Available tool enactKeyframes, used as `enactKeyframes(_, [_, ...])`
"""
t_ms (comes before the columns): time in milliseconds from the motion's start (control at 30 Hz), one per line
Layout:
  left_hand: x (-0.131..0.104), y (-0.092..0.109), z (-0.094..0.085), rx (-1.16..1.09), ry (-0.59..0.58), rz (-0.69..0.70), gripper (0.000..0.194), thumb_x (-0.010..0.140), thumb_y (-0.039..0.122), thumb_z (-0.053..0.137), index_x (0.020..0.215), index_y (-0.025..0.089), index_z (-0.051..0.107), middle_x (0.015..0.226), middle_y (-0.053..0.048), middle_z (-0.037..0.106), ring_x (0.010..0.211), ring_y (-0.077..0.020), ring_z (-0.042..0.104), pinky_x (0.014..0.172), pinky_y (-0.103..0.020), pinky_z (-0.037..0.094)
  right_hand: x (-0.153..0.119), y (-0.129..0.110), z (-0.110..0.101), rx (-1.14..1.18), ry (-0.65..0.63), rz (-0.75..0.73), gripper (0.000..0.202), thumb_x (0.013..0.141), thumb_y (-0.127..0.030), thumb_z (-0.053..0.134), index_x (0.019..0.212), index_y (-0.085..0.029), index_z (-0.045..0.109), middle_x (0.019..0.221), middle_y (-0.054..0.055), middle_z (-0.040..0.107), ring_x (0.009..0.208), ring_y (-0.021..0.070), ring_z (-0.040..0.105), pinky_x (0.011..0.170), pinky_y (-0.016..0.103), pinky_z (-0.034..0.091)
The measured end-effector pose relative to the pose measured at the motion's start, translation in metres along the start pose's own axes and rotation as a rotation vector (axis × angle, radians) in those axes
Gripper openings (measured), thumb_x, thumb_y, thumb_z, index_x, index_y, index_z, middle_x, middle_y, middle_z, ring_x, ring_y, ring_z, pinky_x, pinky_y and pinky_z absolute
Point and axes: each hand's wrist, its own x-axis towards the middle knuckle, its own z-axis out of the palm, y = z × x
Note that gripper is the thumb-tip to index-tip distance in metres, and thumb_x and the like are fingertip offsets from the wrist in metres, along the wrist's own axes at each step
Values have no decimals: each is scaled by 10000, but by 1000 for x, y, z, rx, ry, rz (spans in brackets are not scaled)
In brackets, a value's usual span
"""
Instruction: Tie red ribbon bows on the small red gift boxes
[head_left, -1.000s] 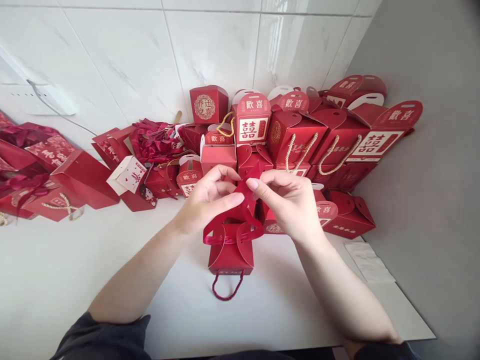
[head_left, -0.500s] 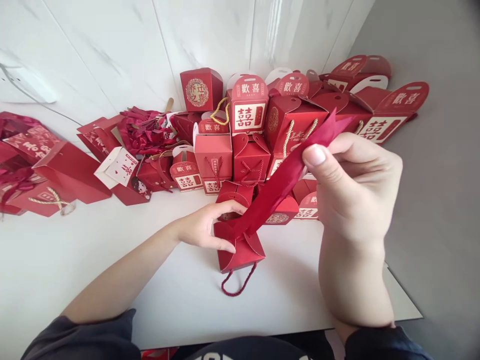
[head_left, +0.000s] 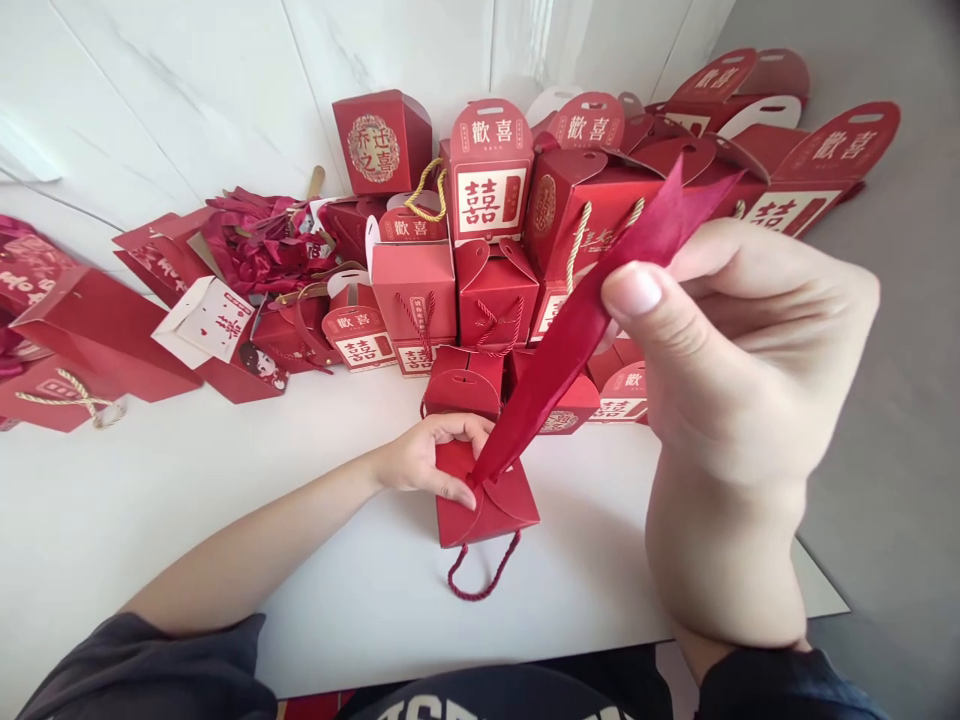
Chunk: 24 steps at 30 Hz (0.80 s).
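Observation:
A small red gift box sits on the white table, its curved top flaps folded together and a dark red cord handle hanging over its near side. My left hand grips the box from the left, thumb on the top and the other fingers behind it. Between the thumb and fingers of my right hand, a dark red satin ribbon is pinched near its pointed ends. It slants taut down to the top of the box, where its lower end meets the flaps.
Several red gift boxes are stacked behind, against the marbled wall. A bundle of dark red ribbons lies among them at the left. Farther left stand red bags and a white-flapped box. A grey wall bounds the right side.
My right hand has drawn the ribbon slightly up and to the right, and it looks straighter. My left hand's fingers have closed in more on the box. The camera view has shifted a little.

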Motion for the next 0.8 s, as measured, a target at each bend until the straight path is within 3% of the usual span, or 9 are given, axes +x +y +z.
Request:
enactKeyframes(267, [18, 1, 1, 181, -115, 57, 160, 707, 249, 814, 866, 242, 795, 993, -111, 765, 1176, -286, 583, 1065, -464, 422, 2, 2, 2, -49, 5, -28, 288, 804, -76, 693, 583, -225, 584, 583, -42, 514, 577, 121, 439, 536, 275, 384])
enactKeyframes(433, [23, -3, 9, 264, -19, 153, 156, 746, 227, 788, 902, 225, 801, 944, -93, 771, 998, -228, 654, 983, -383, 492, 4, 4, 0, -54, -17, -77, 295, 834, -84, 663, 608, -266, 610, 595, -19, 538, 589, 165, 465, 545, 308, 412])
enactKeyframes(567, [22, -1, 19, 372, 117, 227, 147, 839, 219, 698, 949, 213, 796, 981, -95, 764, 991, -211, 657, 900, -336, 526, 4, 5, -2, -64, -29, -104, 315, 839, -94, 656, 600, -290, 594, 598, -16, 541, 576, 178, 479, 539, 315, 424])
enactKeyframes(700, [22, 8, 22, 574, 72, 310, 131, 816, 219, 727, 925, 233, 799, 1065, -73, 759, 1056, -228, 651, 1014, -395, 460, 3, 4, -3, -37, -57, -139, 320, 827, -70, 667, 600, -282, 591, 588, -28, 561, 560, 160, 506, 513, 289, 437])
enactKeyframes(800, [23, 7, 19, 535, 28, 260, 101, 809, 233, 737, 885, 251, 801, 998, -57, 775, 1072, -236, 662, 1068, -439, 422, 3, 4, -4, -22, -61, -140, 304, 825, -48, 664, 625, -268, 605, 607, -38, 587, 573, 147, 539, 519, 274, 464])
